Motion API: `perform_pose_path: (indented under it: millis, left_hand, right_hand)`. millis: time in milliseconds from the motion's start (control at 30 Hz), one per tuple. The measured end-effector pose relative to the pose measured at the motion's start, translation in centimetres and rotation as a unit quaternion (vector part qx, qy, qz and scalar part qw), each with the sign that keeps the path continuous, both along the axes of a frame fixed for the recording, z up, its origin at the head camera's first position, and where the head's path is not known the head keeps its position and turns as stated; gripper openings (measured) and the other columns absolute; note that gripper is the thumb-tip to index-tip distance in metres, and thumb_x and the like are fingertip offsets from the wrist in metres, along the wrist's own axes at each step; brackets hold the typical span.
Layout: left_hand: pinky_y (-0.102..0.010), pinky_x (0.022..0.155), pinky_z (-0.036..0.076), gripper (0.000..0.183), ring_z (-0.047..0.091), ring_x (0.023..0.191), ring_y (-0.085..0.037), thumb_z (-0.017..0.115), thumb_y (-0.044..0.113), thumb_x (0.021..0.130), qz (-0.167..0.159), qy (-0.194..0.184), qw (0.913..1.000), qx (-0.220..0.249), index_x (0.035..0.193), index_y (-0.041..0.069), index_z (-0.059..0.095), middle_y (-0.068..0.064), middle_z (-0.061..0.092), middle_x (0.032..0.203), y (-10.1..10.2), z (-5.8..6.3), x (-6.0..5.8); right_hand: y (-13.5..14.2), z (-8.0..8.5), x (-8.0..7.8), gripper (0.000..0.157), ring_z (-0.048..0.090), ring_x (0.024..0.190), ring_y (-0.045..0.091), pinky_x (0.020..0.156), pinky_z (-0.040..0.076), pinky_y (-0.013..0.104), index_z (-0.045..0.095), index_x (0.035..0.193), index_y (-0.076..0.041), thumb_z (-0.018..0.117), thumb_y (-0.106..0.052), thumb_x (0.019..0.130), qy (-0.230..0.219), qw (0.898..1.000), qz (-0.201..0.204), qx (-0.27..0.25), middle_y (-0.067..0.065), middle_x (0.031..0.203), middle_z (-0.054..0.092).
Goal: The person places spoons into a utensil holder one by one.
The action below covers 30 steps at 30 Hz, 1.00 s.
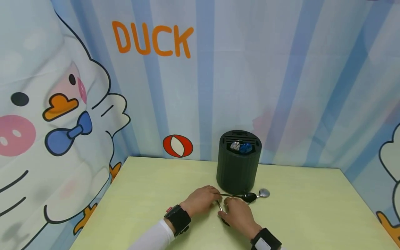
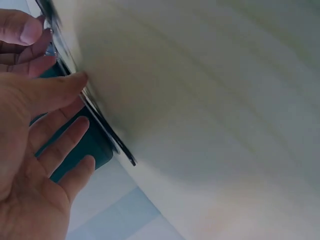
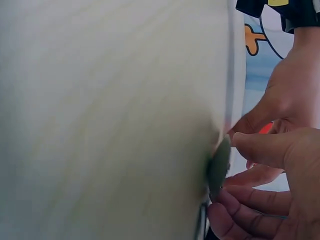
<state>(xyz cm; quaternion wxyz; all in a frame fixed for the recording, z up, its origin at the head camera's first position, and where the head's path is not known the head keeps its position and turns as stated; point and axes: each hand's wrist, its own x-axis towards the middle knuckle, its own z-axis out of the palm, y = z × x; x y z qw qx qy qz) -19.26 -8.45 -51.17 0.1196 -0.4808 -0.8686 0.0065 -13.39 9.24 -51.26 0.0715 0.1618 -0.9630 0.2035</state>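
Two bare hands meet over the pale yellow table (image 1: 150,198), a spoon (image 1: 220,205) slanting between them. My left hand (image 1: 203,200) pinches its thin handle near the upper end, with the other fingers spread in the left wrist view. My right hand (image 1: 240,214) holds the spoon near its bowl (image 3: 218,167), thumb on one side and fingers on the other. Just beyond the right hand lie a dark-bowled spoon (image 1: 249,197), its handle reaching toward the left fingers, and a silver spoon (image 1: 264,193). The right hand partly hides the silver spoon's handle.
A dark green ribbed container (image 1: 237,170) with a slotted top stands right behind the spoons. Blue and silvery things (image 1: 242,147) show in its opening. A striped curtain (image 1: 231,76) with duck pictures hangs behind the table.
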Motion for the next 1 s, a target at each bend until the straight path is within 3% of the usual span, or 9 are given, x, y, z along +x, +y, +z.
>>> perform_pose_path:
  millis: [133,333,500,800,1000]
  left_hand:
    - [-0.018,0.084,0.045,0.021,0.053,0.096,-0.006,0.071,0.011,0.079,-0.003,-0.007,1.0000,0.007,0.097,0.021,0.069,0.010,0.061,0.098,-0.01,-0.34,-0.13]
    - [-0.016,0.075,0.047,0.020,0.054,0.088,-0.002,0.071,0.010,0.080,-0.020,-0.024,0.9992,0.024,0.091,0.025,0.070,0.013,0.060,0.089,-0.01,-0.47,-0.06]
    - [-0.017,0.068,0.047,0.012,0.054,0.079,0.000,0.070,0.015,0.081,-0.013,-0.023,0.9994,0.021,0.083,0.027,0.070,0.017,0.060,0.081,0.05,-0.35,-0.06]
    - [-0.016,0.065,0.046,0.018,0.053,0.075,0.001,0.070,0.010,0.079,-0.016,-0.032,0.9994,-0.001,0.080,0.028,0.068,0.018,0.062,0.080,-0.05,-0.21,-0.10]
    - [-0.014,0.067,0.045,0.020,0.051,0.074,0.004,0.071,0.007,0.078,-0.016,-0.059,0.9980,0.016,0.079,0.027,0.068,0.019,0.061,0.080,-0.21,0.19,0.04]
  right_hand:
    - [-0.18,-0.38,-0.06,0.026,0.041,0.052,0.011,0.043,0.035,0.030,0.054,0.068,-0.015,0.075,-0.031,0.073,-0.011,1.000,0.009,-0.011,-0.008,0.058,0.044]
    - [-0.20,-0.46,0.05,0.018,0.043,0.052,0.009,0.044,0.038,0.031,0.056,0.066,-0.018,0.072,-0.020,0.075,-0.015,1.000,0.014,-0.017,-0.011,0.058,0.046]
    - [-0.17,-0.54,0.14,0.019,0.042,0.051,0.007,0.043,0.037,0.029,0.057,0.064,-0.020,0.073,-0.016,0.074,-0.001,0.999,0.027,-0.031,-0.012,0.057,0.046]
    - [0.07,-0.67,0.07,0.019,0.040,0.050,0.006,0.044,0.035,0.027,0.057,0.064,-0.018,0.071,-0.010,0.074,0.001,0.996,0.050,-0.073,-0.013,0.055,0.044]
    - [0.10,-0.43,0.16,0.018,0.040,0.051,0.006,0.046,0.035,0.027,0.058,0.064,-0.018,0.070,-0.008,0.072,0.014,0.995,0.053,-0.087,-0.013,0.056,0.044]
